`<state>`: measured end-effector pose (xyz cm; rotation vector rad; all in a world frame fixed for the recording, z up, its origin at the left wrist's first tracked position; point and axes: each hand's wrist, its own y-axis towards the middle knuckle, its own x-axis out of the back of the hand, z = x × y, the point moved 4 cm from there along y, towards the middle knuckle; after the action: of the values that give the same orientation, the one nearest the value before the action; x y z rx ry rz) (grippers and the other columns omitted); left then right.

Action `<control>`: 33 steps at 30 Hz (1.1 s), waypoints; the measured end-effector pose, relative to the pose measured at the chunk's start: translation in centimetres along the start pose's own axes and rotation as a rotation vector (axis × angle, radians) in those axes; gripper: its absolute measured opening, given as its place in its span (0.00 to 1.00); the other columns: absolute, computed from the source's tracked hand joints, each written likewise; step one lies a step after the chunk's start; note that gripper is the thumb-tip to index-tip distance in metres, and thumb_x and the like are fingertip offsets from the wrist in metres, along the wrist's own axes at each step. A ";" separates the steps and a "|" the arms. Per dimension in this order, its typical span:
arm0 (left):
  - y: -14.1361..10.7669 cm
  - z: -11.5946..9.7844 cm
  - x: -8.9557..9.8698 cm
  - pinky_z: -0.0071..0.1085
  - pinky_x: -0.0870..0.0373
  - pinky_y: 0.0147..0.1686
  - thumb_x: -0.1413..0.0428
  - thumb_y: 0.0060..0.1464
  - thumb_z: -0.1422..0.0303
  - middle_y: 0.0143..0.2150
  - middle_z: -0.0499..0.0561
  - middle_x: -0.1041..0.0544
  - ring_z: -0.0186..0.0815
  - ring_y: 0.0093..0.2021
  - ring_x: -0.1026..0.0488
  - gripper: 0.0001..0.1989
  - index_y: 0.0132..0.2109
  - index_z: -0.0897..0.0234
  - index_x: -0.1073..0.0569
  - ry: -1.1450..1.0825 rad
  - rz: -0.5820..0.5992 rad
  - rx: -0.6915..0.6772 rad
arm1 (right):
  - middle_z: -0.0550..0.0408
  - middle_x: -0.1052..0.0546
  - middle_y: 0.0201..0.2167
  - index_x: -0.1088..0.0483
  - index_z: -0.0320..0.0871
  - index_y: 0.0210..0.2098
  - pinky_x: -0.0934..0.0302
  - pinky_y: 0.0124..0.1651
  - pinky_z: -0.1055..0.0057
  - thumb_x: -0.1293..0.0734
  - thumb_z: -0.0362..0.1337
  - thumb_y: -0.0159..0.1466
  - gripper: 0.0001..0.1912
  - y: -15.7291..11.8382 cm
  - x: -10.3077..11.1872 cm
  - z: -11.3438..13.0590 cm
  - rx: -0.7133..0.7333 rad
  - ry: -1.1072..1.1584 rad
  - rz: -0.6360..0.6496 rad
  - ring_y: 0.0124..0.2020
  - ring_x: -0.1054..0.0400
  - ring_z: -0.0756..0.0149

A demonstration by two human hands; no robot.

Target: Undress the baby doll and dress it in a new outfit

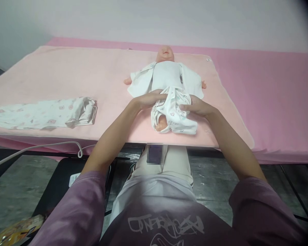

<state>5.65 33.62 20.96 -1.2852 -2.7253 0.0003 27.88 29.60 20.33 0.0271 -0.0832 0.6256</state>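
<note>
A baby doll (165, 54) lies on its back with its head away from me, in a white top (166, 75) whose open jacket (141, 80) spreads to both sides. White patterned baby pants (178, 114) are bunched around its legs, and one foot (161, 124) shows at the left leg opening. My left hand (152, 99) grips the pants at the left of the waist, its fingertips partly under the cloth. On the other side my right hand (199, 106) has its thumb over the fabric and the other fingers behind it. The doll's other foot is hidden in the right pant leg.
A peach mat (113, 75) covers much of the pink-sheeted table (267, 102). Folded printed cloth (46, 112) lies at the left. Below the front edge are a white cable (41, 146), a black chair (59, 184) and a yellow packet (17, 232).
</note>
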 end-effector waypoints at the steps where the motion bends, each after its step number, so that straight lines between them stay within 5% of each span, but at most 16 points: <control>1: 0.0 0.2 0.1 0.46 0.18 0.57 0.35 0.67 0.40 0.33 0.54 0.18 0.49 0.44 0.15 0.27 0.38 0.60 0.19 -0.011 0.027 0.004 | 0.45 0.12 0.52 0.16 0.44 0.60 0.23 0.65 0.46 0.12 0.62 0.55 0.43 0.0 0.0 -0.2 0.000 0.005 -0.015 0.62 0.19 0.37; 5: 0.3 0.9 0.8 0.45 0.17 0.51 0.35 0.65 0.37 0.35 0.55 0.18 0.51 0.45 0.15 0.30 0.37 0.61 0.21 -0.015 0.071 -0.035 | 0.46 0.13 0.55 0.17 0.47 0.61 0.25 0.69 0.43 0.15 0.66 0.61 0.39 0.1 0.0 -0.5 0.045 0.033 -0.125 0.65 0.21 0.38; 8: 0.4 0.9 0.6 0.50 0.20 0.60 0.30 0.59 0.39 0.48 0.60 0.13 0.58 0.57 0.16 0.31 0.50 0.64 0.17 0.000 0.091 -0.067 | 0.46 0.13 0.56 0.17 0.49 0.63 0.26 0.72 0.42 0.18 0.67 0.64 0.39 0.2 -0.1 -0.6 0.057 0.046 -0.182 0.66 0.21 0.38; 12: 0.2 -0.2 -0.2 0.55 0.28 0.72 0.39 0.65 0.36 0.60 0.60 0.12 0.62 0.70 0.21 0.36 0.59 0.63 0.17 -0.112 0.101 -0.140 | 0.46 0.13 0.57 0.18 0.49 0.64 0.27 0.72 0.40 0.18 0.67 0.65 0.39 0.2 -0.4 -0.6 0.030 0.054 -0.193 0.66 0.21 0.37; 15: 0.0 -0.5 -0.4 0.53 0.25 0.70 0.45 0.62 0.25 0.57 0.59 0.12 0.63 0.69 0.21 0.45 0.57 0.63 0.16 -0.134 0.139 -0.153 | 0.47 0.13 0.57 0.19 0.50 0.65 0.27 0.73 0.41 0.18 0.68 0.63 0.41 0.2 -0.6 -0.4 0.023 0.053 -0.199 0.67 0.22 0.37; 17: 0.0 -0.5 -0.3 0.51 0.22 0.65 0.40 0.55 0.22 0.51 0.60 0.11 0.61 0.63 0.17 0.47 0.52 0.63 0.15 -0.089 0.197 -0.156 | 0.47 0.13 0.58 0.19 0.49 0.65 0.26 0.73 0.42 0.18 0.69 0.63 0.41 0.3 -0.7 -0.3 0.028 0.053 -0.210 0.68 0.22 0.38; 23: -0.3 -0.7 -0.5 0.44 0.18 0.47 0.19 0.42 0.40 0.28 0.53 0.21 0.47 0.36 0.18 0.33 0.32 0.62 0.22 0.137 0.272 -0.092 | 0.48 0.12 0.53 0.18 0.49 0.61 0.23 0.70 0.42 0.21 0.72 0.65 0.40 0.5 -0.7 -0.7 0.009 0.033 -0.258 0.63 0.19 0.39; 29: -0.3 -1.5 -1.2 0.47 0.19 0.58 0.20 0.48 0.49 0.43 0.55 0.13 0.52 0.52 0.15 0.29 0.48 0.64 0.14 0.250 0.115 -0.069 | 0.48 0.13 0.58 0.19 0.50 0.61 0.26 0.73 0.41 0.22 0.75 0.62 0.43 0.3 -1.2 0.2 0.128 -0.121 -0.309 0.67 0.22 0.40; 33: -0.3 -1.5 -1.1 0.46 0.19 0.62 0.23 0.53 0.51 0.50 0.57 0.11 0.55 0.58 0.15 0.29 0.56 0.64 0.15 0.290 0.133 -0.077 | 0.48 0.14 0.58 0.19 0.50 0.61 0.27 0.74 0.41 0.22 0.75 0.62 0.43 0.3 -1.3 0.5 0.160 -0.165 -0.319 0.67 0.23 0.39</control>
<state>6.27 32.53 22.33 -1.3647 -2.4141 -0.2593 26.64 29.10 20.69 0.2423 -0.1849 0.3088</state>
